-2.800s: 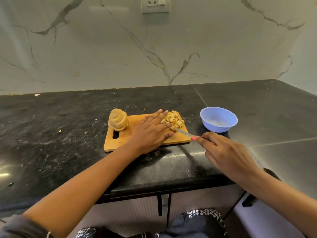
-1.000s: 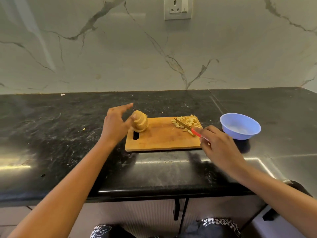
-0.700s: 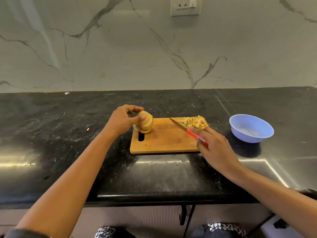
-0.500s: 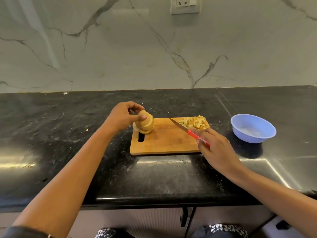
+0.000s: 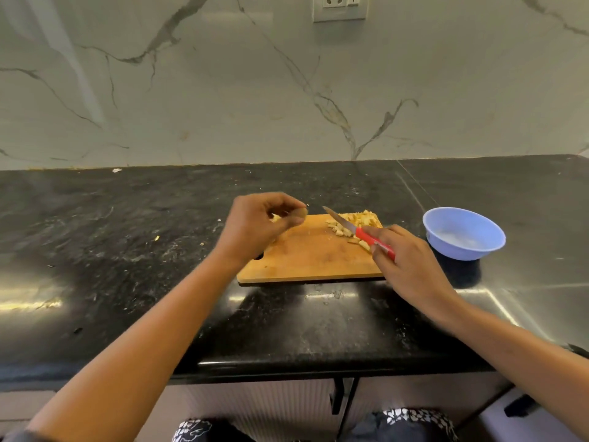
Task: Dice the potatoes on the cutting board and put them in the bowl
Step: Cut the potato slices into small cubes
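Step in hand: fetching the next piece for dicing. The left hand (image 5: 259, 226) hovers over the far-left part of the rectangular wooden cutting board (image 5: 312, 258), its fingers curled round a tan potato piece (image 5: 302, 213). Only an edge of that piece shows past the fingertips. Motion blur hides its shape, so its long axis cannot be told.

The right hand (image 5: 404, 263) is clamped on the red handle of the steel-bladed knife (image 5: 357, 231). The knife's long axis runs from near-right to far-left, with the tip pointing far-left toward the left hand. The blade lies just over the pile of pale yellow diced potato (image 5: 361, 220), which sits at the board's far-right corner.

The round light-blue plastic bowl (image 5: 463, 232) stands on the black stone counter (image 5: 127, 250) just right of the board. No dice are visible in it.

Judgement: the next move calls for laying the piece flat on the bare middle of the board, fingertips tucked clear of the edge, before cutting. Transfer to the bowl is not yet done.
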Available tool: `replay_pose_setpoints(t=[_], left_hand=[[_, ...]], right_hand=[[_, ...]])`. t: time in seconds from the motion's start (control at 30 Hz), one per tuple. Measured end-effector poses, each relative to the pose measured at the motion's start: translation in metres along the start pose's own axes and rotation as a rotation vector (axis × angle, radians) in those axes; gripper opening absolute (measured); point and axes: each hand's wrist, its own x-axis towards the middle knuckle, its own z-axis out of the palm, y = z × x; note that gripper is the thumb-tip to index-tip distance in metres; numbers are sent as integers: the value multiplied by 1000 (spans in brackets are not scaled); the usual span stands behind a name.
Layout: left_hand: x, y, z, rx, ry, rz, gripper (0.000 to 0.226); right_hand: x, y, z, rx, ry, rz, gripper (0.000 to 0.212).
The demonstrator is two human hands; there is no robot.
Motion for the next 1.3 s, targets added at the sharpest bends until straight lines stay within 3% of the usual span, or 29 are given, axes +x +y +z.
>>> replay_pose_setpoints(t=[0.1,0.27,0.4,0.6,0.9,1.3], left_hand=[[0,1,29,264,-27,202,13],[5,-3,49,509,-199,174,16],[-4,-10,46,498,-248,168,29],[-18,-27,42,496,-460,144,74],[-18,-24,44,549,-505,160,57],[-19,-17,42,496,-499,129,62]], right_hand=[[4,3,-7,-13,7,25,38],[6,5,-11,-52,-64,34,38],[4,-2,-11,-68,-121,6,39],[-1,-15,-7,-112,-166,-73,42],[-4,-23,-6,-179,-148,-155,42],[19,-35,0,-243,-259,-142,41]])
